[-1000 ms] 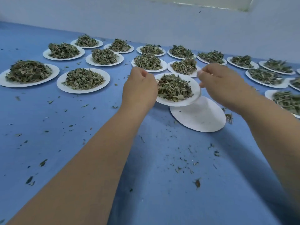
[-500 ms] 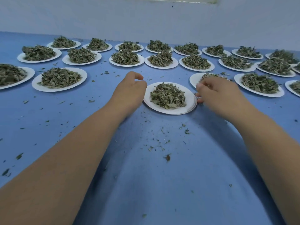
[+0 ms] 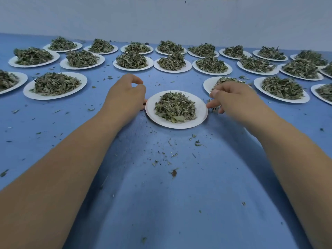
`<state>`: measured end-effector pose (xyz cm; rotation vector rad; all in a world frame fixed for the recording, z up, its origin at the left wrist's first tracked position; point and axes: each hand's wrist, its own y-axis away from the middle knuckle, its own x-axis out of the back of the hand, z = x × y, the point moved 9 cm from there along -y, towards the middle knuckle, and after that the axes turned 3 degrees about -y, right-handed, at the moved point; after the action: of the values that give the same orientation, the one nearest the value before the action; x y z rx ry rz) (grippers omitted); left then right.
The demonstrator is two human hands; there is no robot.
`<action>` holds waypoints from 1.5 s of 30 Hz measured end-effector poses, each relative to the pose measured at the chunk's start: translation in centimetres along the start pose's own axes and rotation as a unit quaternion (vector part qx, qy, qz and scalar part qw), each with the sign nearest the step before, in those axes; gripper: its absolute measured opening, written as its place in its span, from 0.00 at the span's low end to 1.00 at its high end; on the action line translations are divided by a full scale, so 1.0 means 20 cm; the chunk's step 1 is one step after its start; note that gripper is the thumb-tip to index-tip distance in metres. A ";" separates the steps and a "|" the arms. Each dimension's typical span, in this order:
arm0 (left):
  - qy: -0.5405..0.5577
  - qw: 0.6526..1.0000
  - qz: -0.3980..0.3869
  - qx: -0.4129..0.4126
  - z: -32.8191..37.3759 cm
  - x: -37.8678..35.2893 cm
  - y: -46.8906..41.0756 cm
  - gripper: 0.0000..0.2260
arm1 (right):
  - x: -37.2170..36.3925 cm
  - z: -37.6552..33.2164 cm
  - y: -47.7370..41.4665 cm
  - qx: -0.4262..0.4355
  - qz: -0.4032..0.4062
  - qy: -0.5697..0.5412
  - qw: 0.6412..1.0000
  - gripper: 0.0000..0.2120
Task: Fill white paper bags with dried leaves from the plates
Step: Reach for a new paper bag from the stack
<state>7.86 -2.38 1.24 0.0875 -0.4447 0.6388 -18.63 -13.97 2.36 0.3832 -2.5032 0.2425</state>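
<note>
A white plate (image 3: 201,112) heaped with dried green leaves (image 3: 175,108) lies on the blue table (image 3: 161,203) straight ahead of me. My left hand (image 3: 124,97) sits at its left rim with fingers loosely curled, the thumb and forefinger meeting above the table and the lower fingers touching the rim. My right hand (image 3: 233,99) is at the right rim, loosely curled, one fingertip against the edge. Neither thumb is on the plate. No paper bag shows in this view.
Several more white plates of leaves stand in rows behind, among them one at near left (image 3: 79,81) and one at right (image 3: 258,83); another (image 3: 208,83) is partly hidden behind my right hand. Leaf crumbs (image 3: 172,157) litter the table in front. A pale wall (image 3: 161,18) closes the back.
The plate of leaves was held up above an empty plate by both hands. It has come down onto the table, and both hands have loosened at its rim.
</note>
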 end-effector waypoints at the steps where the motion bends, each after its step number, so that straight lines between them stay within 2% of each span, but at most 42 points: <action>1: -0.002 1.000 0.008 -0.005 0.00 0.01 0.00 0.10 | 0.01 0.00 0.00 0.006 0.001 0.008 1.000 0.08; 3: -0.019 1.000 0.016 -0.014 0.01 0.02 0.00 0.10 | 0.03 -0.01 0.00 0.028 0.006 0.056 0.998 0.06; 7: -0.068 0.997 -0.028 -0.027 0.01 -0.05 -0.01 0.11 | -0.05 -0.01 0.00 0.076 -0.052 0.205 0.974 0.18; 10: -0.110 0.990 -0.055 -0.071 0.03 -0.11 -0.01 0.11 | -0.09 0.01 -0.01 0.075 -0.077 0.237 0.965 0.23; 15: -0.119 0.983 -0.103 -0.091 0.02 -0.19 -0.02 0.13 | -0.10 -0.02 -0.03 0.102 -0.049 0.299 0.948 0.14; 18: -0.120 0.981 -0.117 -0.093 0.01 -0.21 -0.02 0.14 | -0.06 -0.03 -0.03 0.099 -0.018 0.297 0.950 0.15; 22: -0.104 0.985 -0.112 -0.084 0.03 -0.22 -0.04 0.19 | -0.04 -0.06 -0.02 0.120 0.007 0.294 0.948 0.11; 26: -0.135 0.981 -0.124 -0.070 0.02 -0.25 -0.04 0.21 | 0.00 -0.09 0.00 0.133 0.040 0.272 0.952 0.10; 30: -0.131 0.982 -0.121 -0.066 0.02 -0.25 -0.04 0.20 | 0.07 -0.08 0.02 0.124 0.075 0.211 0.967 0.09; 33: -0.110 0.985 -0.117 -0.069 0.02 -0.24 -0.04 0.18 | 0.10 -0.07 0.01 0.113 0.068 0.190 0.973 0.10; 37: -0.096 0.986 -0.093 -0.095 0.06 -0.21 -0.02 0.12 | 0.17 -0.01 0.00 0.080 0.072 0.170 0.980 0.10; 41: -0.101 0.984 -0.065 -0.129 0.12 -0.19 0.01 0.15 | 0.14 0.01 0.00 0.083 0.022 0.217 0.972 0.12; 45: -0.119 0.966 -0.076 -0.215 0.33 -0.28 0.14 0.14 | 0.28 -0.06 0.06 0.116 0.092 0.198 0.969 0.12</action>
<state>-0.32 -4.70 4.60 -0.2151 -0.7928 0.3711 -22.78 -13.70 6.34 0.1702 -2.1183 0.6269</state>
